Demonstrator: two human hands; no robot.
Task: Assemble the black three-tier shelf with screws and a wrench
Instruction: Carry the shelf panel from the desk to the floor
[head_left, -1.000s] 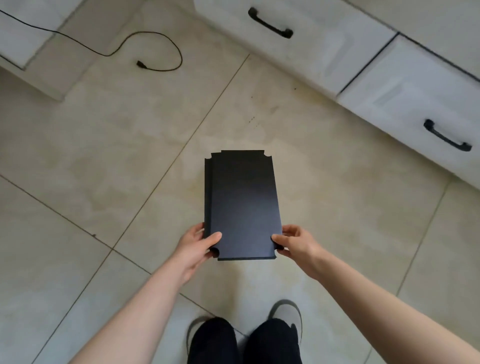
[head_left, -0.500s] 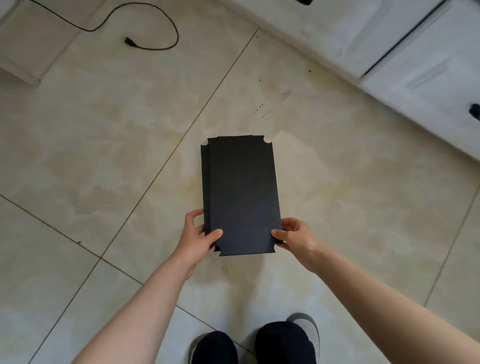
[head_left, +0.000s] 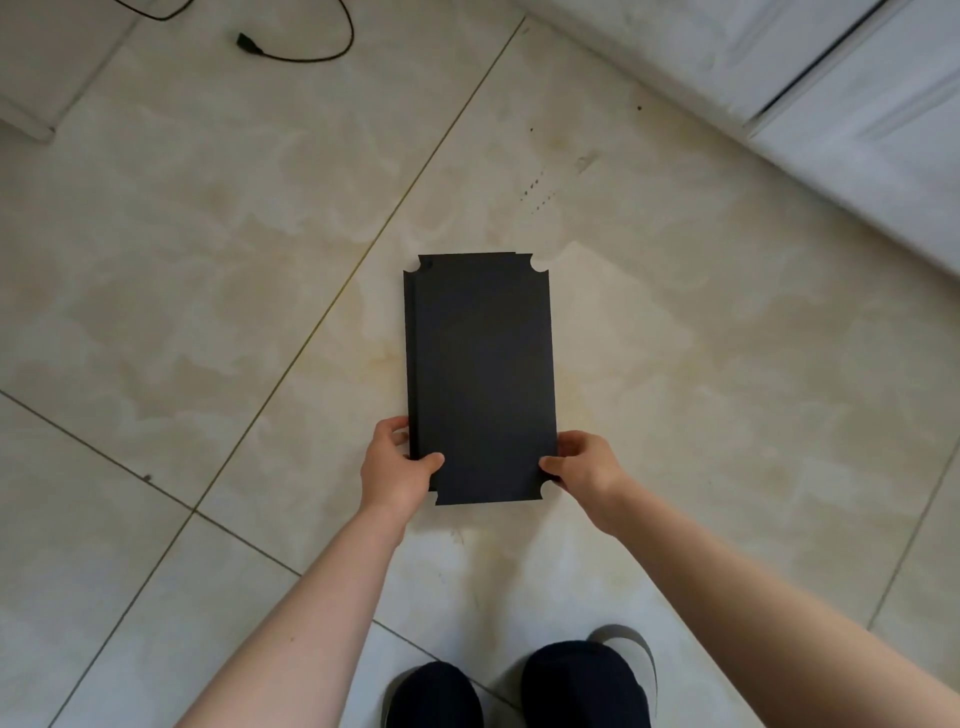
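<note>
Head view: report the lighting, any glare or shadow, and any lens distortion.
Head view: soft, even daylight; a pale sheen on the floor tiles right of the black panels; only a faint shadow under the panels; wide-angle lens bows the grout lines and cabinet edge; both hands sharp, no motion blur.

Cable (head_left: 306, 52) cut by top edge; cabinets (head_left: 857, 104) cropped; panel count unclear.

Beige marbled floor tiles (head_left: 208, 260) fill the view, dark grout lines crossing them. Top left, a black cable (head_left: 306, 52) curls to a plug end. White cabinet fronts (head_left: 857, 130) run along the top right. At the bottom, a grey shoe (head_left: 641, 660) shows beside dark trouser legs (head_left: 576, 686).
</note>
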